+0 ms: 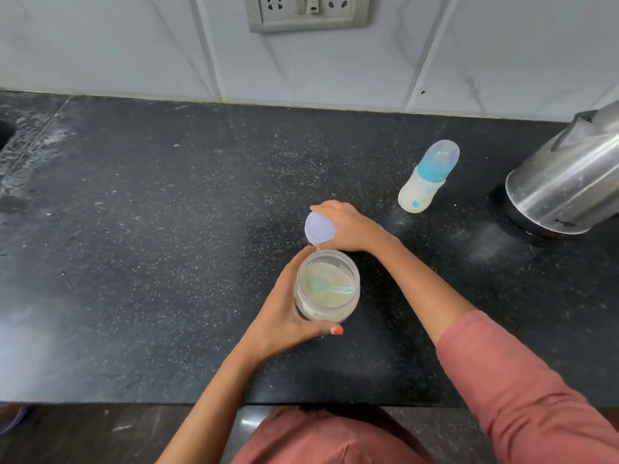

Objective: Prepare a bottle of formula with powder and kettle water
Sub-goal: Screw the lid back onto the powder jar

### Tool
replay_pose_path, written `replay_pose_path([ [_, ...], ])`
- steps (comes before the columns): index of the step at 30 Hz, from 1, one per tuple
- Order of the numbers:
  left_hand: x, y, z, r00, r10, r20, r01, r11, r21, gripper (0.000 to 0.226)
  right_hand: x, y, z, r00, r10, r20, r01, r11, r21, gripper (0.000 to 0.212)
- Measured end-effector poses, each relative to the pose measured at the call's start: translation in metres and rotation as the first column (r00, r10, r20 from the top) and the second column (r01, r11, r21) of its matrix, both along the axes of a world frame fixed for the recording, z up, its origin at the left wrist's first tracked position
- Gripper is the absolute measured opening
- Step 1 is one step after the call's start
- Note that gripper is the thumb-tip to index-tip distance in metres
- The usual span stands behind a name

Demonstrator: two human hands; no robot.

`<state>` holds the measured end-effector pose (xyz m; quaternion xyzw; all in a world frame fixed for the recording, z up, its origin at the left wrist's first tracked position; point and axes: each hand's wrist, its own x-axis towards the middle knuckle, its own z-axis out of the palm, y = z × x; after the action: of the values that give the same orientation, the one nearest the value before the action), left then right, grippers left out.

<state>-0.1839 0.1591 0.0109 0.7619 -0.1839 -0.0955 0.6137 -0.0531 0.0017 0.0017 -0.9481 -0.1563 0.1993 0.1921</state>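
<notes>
A clear plastic jar [326, 285] of pale formula powder stands open on the black counter [150, 262], a turquoise scoop [331, 289] lying in the powder. My left hand [288, 316] wraps the jar from the left. Just beyond the jar, my right hand [348, 227] holds the jar's white round lid [319, 228] tilted on edge. A baby bottle [427, 179] with a teal collar and clear cap stands to the right, filled with milky liquid. A steel kettle [566, 182] sits at the far right edge.
A tiled wall with a socket plate [306, 11] backs the counter. A sink edge [5, 132] shows at the far left, with wet patches near it. The counter's front edge runs along the bottom, close to my body.
</notes>
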Motion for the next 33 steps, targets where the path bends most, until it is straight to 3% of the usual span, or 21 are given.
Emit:
replay_pose_path([
  [3, 0.000, 0.004, -0.012, 0.998, 0.046, -0.041, -0.044, 0.998, 0.032, 0.100, -0.001, -0.001, 0.009, 1.000, -0.030, 0.009, 0.030, 0.999, 0.015, 0.085],
  [7, 0.002, 0.004, -0.016, 0.997, 0.064, -0.047, -0.060, 0.996, 0.064, 0.100, -0.011, -0.008, 0.041, 0.994, -0.107, 0.027, 0.106, 0.994, 0.033, 0.083],
  [11, 0.003, 0.005, -0.019, 0.997, 0.061, -0.049, -0.058, 0.996, 0.064, 0.097, -0.035, -0.016, 0.081, 0.983, -0.169, 0.077, 0.167, 0.985, 0.041, 0.079],
  [17, 0.001, 0.003, -0.013, 0.997, 0.053, -0.051, -0.052, 0.998, 0.022, 0.083, -0.084, -0.017, 0.117, 0.987, -0.162, -0.012, 0.161, 0.966, 0.203, 0.078],
  [33, -0.003, 0.003, -0.015, 0.990, 0.097, -0.102, -0.095, 0.995, 0.019, 0.085, -0.121, 0.023, 0.099, 0.993, 0.034, 0.112, -0.027, 0.997, -0.070, 0.079],
])
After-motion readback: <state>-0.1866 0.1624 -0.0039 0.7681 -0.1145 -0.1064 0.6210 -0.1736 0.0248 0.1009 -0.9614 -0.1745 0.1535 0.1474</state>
